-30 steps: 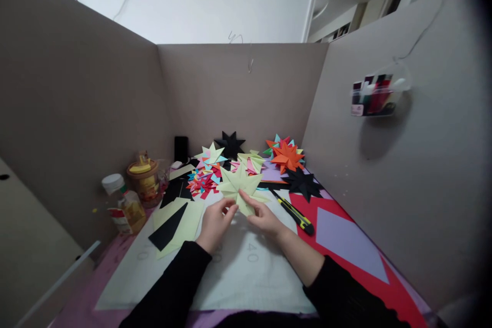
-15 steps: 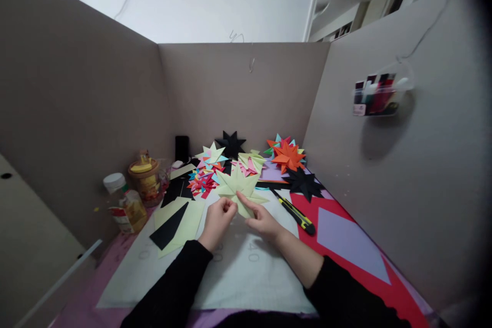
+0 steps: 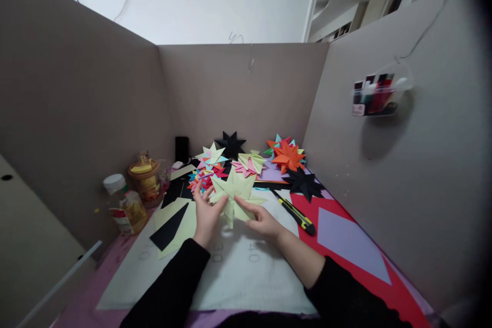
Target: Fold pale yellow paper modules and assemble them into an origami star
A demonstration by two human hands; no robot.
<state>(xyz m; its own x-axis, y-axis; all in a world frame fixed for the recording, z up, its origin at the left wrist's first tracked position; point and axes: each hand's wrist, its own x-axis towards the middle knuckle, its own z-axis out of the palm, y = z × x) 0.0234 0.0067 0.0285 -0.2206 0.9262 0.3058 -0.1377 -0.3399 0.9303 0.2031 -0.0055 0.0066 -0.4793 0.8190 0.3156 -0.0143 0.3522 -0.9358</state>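
A pale green folded paper star (image 3: pixel 234 192) is held up just above the white mat (image 3: pixel 246 277) in the middle of the desk. My left hand (image 3: pixel 205 212) supports it from the left, fingers spread behind its points and thumb against its lower edge. My right hand (image 3: pixel 261 220) pinches its lower right points between thumb and forefinger. Both arms wear black sleeves.
Behind lie several finished stars: black (image 3: pixel 230 144), orange (image 3: pixel 287 156), another black (image 3: pixel 303 182), and a multicoloured pile (image 3: pixel 205 177). A yellow-black utility knife (image 3: pixel 294 211) lies right of the hands. Glue bottle (image 3: pixel 123 205) and jar (image 3: pixel 146 179) stand left. Cardboard walls enclose the desk.
The left hand has opened from a pinch and shifted left and up behind the star. The star has turned and lifted slightly toward the left.
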